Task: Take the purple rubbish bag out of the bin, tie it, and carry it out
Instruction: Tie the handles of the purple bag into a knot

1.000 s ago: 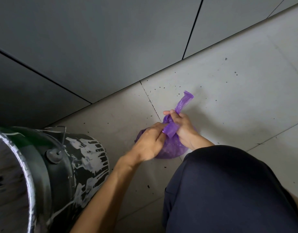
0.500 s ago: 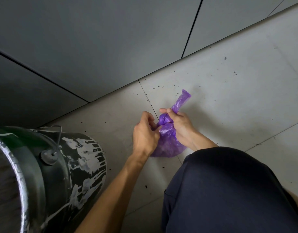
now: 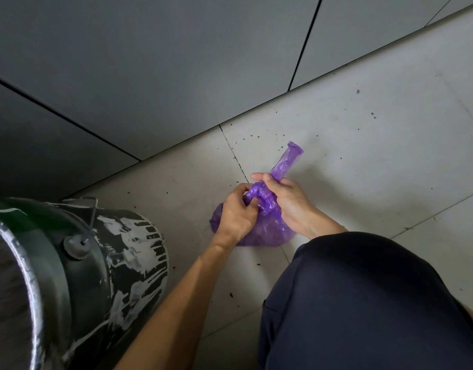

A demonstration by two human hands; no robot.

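The purple rubbish bag (image 3: 264, 233) sits on the tiled floor in front of me, its neck twisted into a rope. My left hand (image 3: 236, 213) pinches a loop of the twisted neck on the left. My right hand (image 3: 286, 200) grips the neck from the right, and the free end sticks up past its fingers. The lower part of the bag bulges out under both hands. The bin (image 3: 77, 276), a dark paint-splashed bucket with a wire handle, stands at the lower left with no bag showing on it.
A grey panelled wall (image 3: 176, 62) runs diagonally just behind the bag. My knee in dark shorts (image 3: 363, 303) fills the lower right. Small dark crumbs are scattered on the pale floor tiles (image 3: 390, 156).
My left hand has shifted from lying over the bag to pinching a loop of the neck. The free end stands a little higher, and the knot area looks tighter.
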